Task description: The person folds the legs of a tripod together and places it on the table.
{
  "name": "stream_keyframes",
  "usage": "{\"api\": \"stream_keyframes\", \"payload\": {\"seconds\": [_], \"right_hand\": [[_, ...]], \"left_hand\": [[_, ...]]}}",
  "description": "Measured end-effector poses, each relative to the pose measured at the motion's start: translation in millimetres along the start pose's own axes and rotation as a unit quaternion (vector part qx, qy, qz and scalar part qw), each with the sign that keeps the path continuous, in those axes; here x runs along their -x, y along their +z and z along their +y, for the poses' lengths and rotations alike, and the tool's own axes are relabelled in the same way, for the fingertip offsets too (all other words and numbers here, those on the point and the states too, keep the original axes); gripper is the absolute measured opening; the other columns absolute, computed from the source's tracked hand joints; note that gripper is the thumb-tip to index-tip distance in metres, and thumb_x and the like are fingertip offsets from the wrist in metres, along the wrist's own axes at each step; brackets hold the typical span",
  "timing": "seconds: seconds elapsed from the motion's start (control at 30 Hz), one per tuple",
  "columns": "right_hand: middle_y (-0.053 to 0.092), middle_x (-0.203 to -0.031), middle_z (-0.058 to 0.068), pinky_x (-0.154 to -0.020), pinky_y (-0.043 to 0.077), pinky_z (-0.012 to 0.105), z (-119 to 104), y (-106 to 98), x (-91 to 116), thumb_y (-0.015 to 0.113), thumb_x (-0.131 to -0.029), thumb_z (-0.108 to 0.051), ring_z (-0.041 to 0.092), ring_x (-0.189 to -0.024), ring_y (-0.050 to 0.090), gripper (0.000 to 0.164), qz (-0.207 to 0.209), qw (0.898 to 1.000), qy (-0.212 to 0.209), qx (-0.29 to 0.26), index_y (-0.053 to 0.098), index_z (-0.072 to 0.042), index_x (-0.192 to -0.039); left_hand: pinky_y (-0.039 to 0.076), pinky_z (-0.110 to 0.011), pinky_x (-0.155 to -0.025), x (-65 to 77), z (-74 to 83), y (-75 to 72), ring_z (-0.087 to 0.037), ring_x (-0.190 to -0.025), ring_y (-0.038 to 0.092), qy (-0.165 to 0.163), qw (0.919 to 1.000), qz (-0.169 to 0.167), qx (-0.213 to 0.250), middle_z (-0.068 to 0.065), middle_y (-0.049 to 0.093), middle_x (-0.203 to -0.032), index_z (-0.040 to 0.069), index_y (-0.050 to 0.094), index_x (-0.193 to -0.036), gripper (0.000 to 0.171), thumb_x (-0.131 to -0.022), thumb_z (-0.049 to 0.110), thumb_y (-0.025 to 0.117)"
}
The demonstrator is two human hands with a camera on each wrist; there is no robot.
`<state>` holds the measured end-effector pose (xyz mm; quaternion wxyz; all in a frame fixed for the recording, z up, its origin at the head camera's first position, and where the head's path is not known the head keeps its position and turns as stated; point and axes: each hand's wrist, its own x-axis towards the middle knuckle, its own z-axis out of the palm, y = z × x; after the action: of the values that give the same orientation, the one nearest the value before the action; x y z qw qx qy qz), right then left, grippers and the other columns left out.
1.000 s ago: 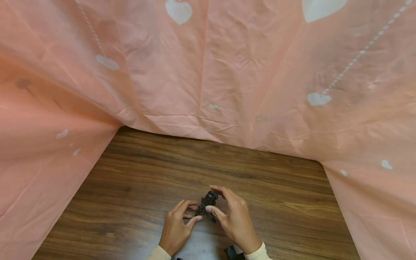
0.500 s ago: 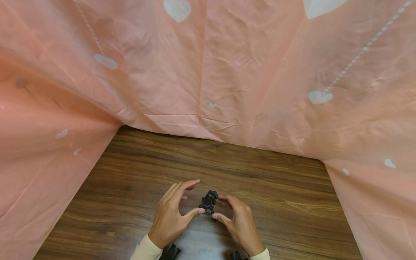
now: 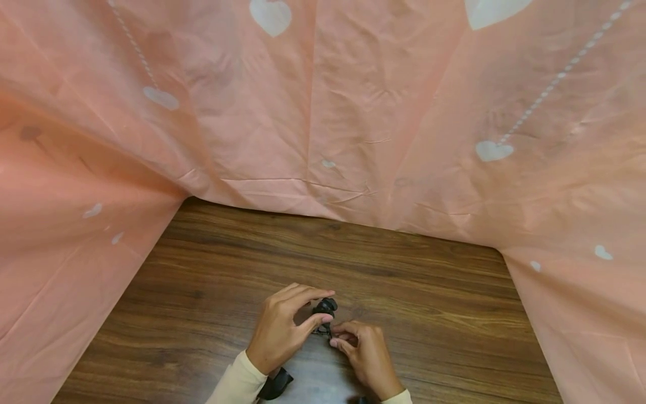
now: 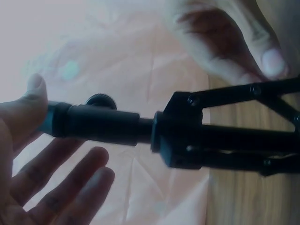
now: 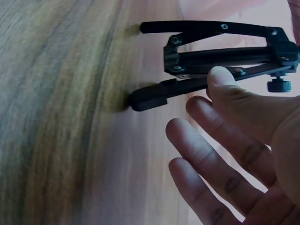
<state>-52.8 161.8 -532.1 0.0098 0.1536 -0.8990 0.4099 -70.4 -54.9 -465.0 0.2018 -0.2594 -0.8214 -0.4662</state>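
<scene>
"Tripod (image 3: 324,307) location, relative to each hand?"

"Between the two. It is located over the near part of the wooden bench (image 3: 202,292), with the left hand (image 3: 285,320) at its left side and the right hand (image 3: 370,353) at its right side, lower down."

"Direction of the long axis?"

"Roughly upright. The head end (image 4: 58,121) points away from the bench; the legs point toward it. In the right wrist view, the leg on the right hand's side (image 5: 192,86) angles slightly outward from the centre column (image 5: 225,56)."

"Condition of the left hand?"

"Grasping. Thumb and index finger hold the head end. The knurled knob (image 4: 101,101) is near this grip and apart from the thumb."

"Condition of the right hand?"

"Grasping one leg, pinched with the thumb on its near face. The other fingers are clear of the leg."

"Contact between foot and bench?"

"Not confirmed. The foot (image 5: 147,97) is near the bench surface, but blur in the right wrist view hides whether they touch."

"Governing relation?"

"Angle of the gripped leg to the column. The right hand is nearer to that leg and is judged the better placed to alter the angle; the left hand, nearer to the head end, is judged the better placed to steady the axis."
</scene>
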Motion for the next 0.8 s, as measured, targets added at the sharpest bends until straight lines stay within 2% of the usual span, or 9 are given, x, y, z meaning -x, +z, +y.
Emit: {"api": "stream_keyframes", "payload": {"seconds": [0.2, 0.37, 0.47, 0.57, 0.8], "right_hand": [[0.082, -0.093, 0.004, -0.070, 0.059, 0.015, 2.3, 5.0, -0.1, 0.087, -0.083, -0.006, 0.005, -0.077, 0.076, 0.013, 0.012, 1.000, 0.004, 0.008, 0.083, -0.007, -0.094], [0.083, -0.091, 0.004, -0.067, 0.059, 0.016, 2.7, 6.8, -0.6, 0.088, -0.082, -0.006, 0.004, -0.075, 0.076, 0.012, 0.019, 1.000, 0.014, 0.005, 0.084, -0.009, -0.093], [0.083, -0.090, 0.003, -0.066, 0.059, 0.017, 3.1, 8.0, -0.5, 0.089, -0.081, -0.007, 0.003, -0.075, 0.076, 0.013, 0.022, 1.000, 0.019, 0.004, 0.084, -0.009, -0.093], [0.083, -0.088, 0.001, -0.066, 0.059, 0.017, 3.9, 9.4, -0.2, 0.089, -0.081, -0.008, 0.003, -0.075, 0.076, 0.013, 0.027, 0.999, 0.024, 0.006, 0.085, -0.010, -0.094], [0.083, -0.085, -0.004, -0.065, 0.057, 0.013, 5.7, 13.2, -0.2, 0.092, -0.078, -0.013, 0.000, -0.076, 0.075, 0.013, 0.055, 0.998, 0.019, 0.036, 0.086, -0.015, -0.089]], "left_hand": [[0.061, -0.022, -0.079, -2.0, -0.1, 5.4, -0.003, -0.091, 0.073, -0.009, 0.9985, -0.002, 0.054, 0.009, 0.079, -0.107, 0.025, 0.076, -0.121, 0.028, -0.094, 0.029, 0.081], [0.061, -0.017, -0.077, -3.6, 1.9, 7.2, -0.002, -0.091, 0.075, -0.037, 0.9948, -0.011, 0.094, 0.008, 0.078, -0.105, 0.022, 0.075, -0.114, 0.021, -0.095, 0.029, 0.080], [0.061, -0.016, -0.077, -4.6, 3.3, 7.8, -0.003, -0.091, 0.075, -0.044, 0.9937, -0.011, 0.102, 0.006, 0.078, -0.103, 0.019, 0.075, -0.111, 0.019, -0.095, 0.028, 0.080], [0.061, -0.016, -0.075, -5.4, 3.6, 8.4, -0.004, -0.090, 0.076, -0.038, 0.9938, -0.008, 0.104, 0.002, 0.079, -0.102, 0.015, 0.075, -0.109, 0.018, -0.095, 0.024, 0.080], [0.061, -0.015, -0.069, -5.9, 1.6, 9.6, -0.004, -0.086, 0.077, -0.036, 0.9932, -0.005, 0.111, 0.001, 0.079, -0.100, 0.013, 0.075, -0.107, 0.016, -0.093, 0.019, 0.081]]}}
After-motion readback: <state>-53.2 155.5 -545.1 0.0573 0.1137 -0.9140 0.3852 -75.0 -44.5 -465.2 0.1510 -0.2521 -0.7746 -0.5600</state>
